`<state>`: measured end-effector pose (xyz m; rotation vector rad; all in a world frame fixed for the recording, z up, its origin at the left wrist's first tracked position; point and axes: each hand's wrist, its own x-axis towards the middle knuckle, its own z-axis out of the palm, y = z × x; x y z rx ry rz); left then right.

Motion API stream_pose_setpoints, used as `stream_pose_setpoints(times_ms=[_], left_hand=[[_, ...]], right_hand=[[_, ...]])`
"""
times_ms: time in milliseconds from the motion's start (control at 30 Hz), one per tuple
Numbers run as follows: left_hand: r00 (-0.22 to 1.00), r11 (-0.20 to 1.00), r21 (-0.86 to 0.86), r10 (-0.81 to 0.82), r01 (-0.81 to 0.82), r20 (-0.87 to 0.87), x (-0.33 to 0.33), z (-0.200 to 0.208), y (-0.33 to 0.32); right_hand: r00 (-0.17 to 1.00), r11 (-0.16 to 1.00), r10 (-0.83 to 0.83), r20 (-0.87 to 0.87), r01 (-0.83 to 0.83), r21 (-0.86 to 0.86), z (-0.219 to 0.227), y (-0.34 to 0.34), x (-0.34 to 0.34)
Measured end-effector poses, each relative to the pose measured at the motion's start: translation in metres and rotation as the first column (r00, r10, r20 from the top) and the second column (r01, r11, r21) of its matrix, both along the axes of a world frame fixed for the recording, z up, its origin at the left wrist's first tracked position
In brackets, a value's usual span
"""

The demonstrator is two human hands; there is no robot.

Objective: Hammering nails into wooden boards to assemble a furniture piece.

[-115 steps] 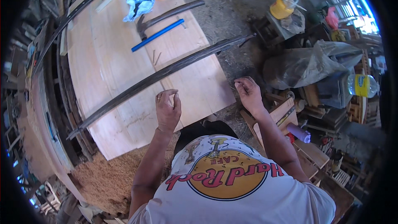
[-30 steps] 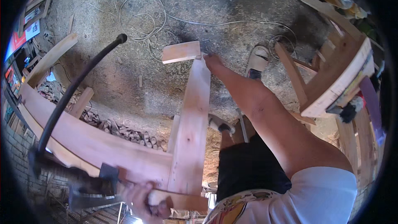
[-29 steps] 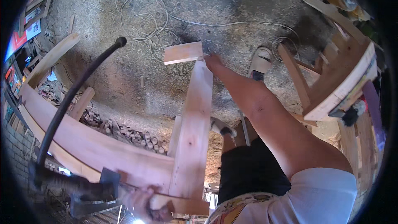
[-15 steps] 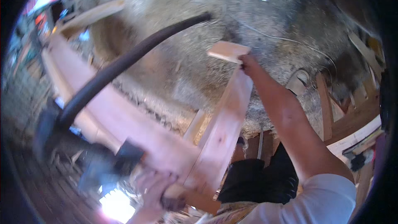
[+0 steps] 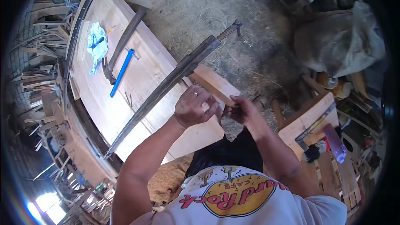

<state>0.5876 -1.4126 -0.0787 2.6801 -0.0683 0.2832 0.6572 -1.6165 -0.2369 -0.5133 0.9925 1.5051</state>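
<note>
A wooden block (image 5: 212, 82) juts out past the edge of a wide plank panel (image 5: 146, 37), just beyond the dark bar of a long clamp (image 5: 166, 81). My right hand (image 5: 243, 110) is closed on the block's near end, thumb on top. Beside it, my left hand (image 5: 193, 106) has its fingers curled; a small pale bit shows between thumb and fingers, too little to name. The clamp lies slantwise across the panel, its screw end beyond the far edge. A hammer (image 5: 109, 71) and a blue tube-shaped tool (image 5: 122, 73) rest on the panel.
A crumpled light-blue plastic bag (image 5: 96, 48) lies on the panel. To my right are a board with a metal clamp (image 5: 310, 127), a purple bottle (image 5: 334, 143) and a plastic-covered heap (image 5: 341, 46). Stacked wood scraps (image 5: 39, 79) line the left side.
The view has swung round. My left hand has left a blurred tool with a wooden handle at lower left and come close to my right hand, which stays on wood.
</note>
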Motion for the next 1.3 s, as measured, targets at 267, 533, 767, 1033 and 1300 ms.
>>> stream_pose_setpoints(times_ms=[267, 533, 767, 1033, 1300], left_hand=[[0.972, 0.979, -0.201, 0.064, -0.017, 0.226, -0.011, 0.025, 0.010], [0.914, 0.915, -0.079, 0.400, -0.395, 0.064, 0.004, 0.045, 0.122], [0.895, 0.983, 0.099, 0.183, -0.156, -0.407, 0.058, 0.041, 0.158], [0.925, 0.922, 0.171, -0.307, 0.348, -0.226, 0.016, 0.071, 0.034], [0.944, 0.956, 0.203, 0.253, -0.210, -0.212, 0.103, 0.064, 0.083]], right_hand=[[0.976, 0.999, 0.034, 0.214, -0.032, -0.009, 0.083, 0.039, -0.009], [0.980, 0.994, 0.027, 0.197, -0.047, 0.099, 0.113, 0.032, -0.003], [0.979, 0.977, 0.034, 0.201, -0.075, 0.199, 0.089, 0.047, -0.015], [0.965, 0.880, 0.202, 0.165, -0.253, 0.403, 0.054, 0.059, 0.005], [0.993, 0.906, 0.116, 0.015, -0.112, 0.408, 0.047, 0.053, 0.000]])
